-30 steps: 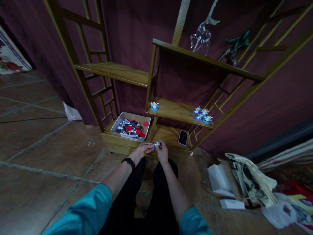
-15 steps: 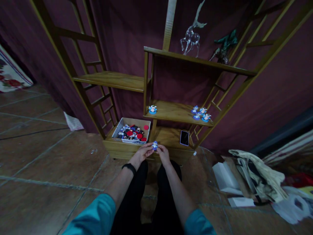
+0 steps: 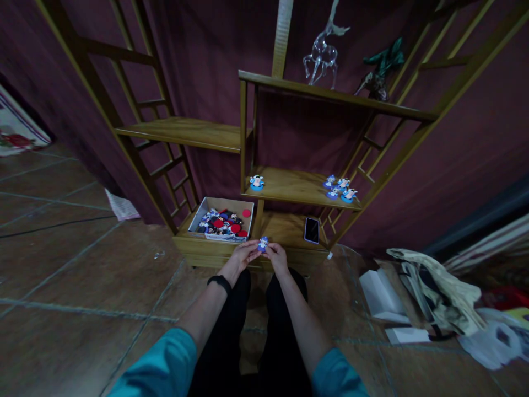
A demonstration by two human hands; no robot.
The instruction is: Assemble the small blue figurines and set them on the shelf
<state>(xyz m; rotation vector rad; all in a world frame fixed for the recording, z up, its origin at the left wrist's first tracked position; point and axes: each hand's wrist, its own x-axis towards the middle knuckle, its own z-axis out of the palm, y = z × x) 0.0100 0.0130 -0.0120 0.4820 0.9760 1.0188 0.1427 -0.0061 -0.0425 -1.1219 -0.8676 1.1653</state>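
Between my two hands, in front of the cabinet's low ledge, is a small purple and white figurine [image 3: 263,244] on a round base. My left hand [image 3: 243,256] grips it from the left, and my right hand [image 3: 276,258] pinches its right side. Just beyond my left hand stands an open cardboard box [image 3: 197,219] holding a jumble of small figures and red discs. On the middle shelf [image 3: 289,183], a blue and white figurine [image 3: 257,182] stands at the left end. Several similar figurines [image 3: 339,188] are grouped at the right end.
A phone [image 3: 311,230] lies on the lower ledge at right. Higher up stand a clear deer ornament [image 3: 322,55] and a dark green and brown sculpture [image 3: 381,69]. White boxes [image 3: 382,296], a cream cloth bag [image 3: 440,289] and a plastic bag [image 3: 491,342] lie on the floor at right.
Both hands stay on the figurine and have barely moved; it now sits slightly higher and shows a little more. The camera view has shifted slightly.
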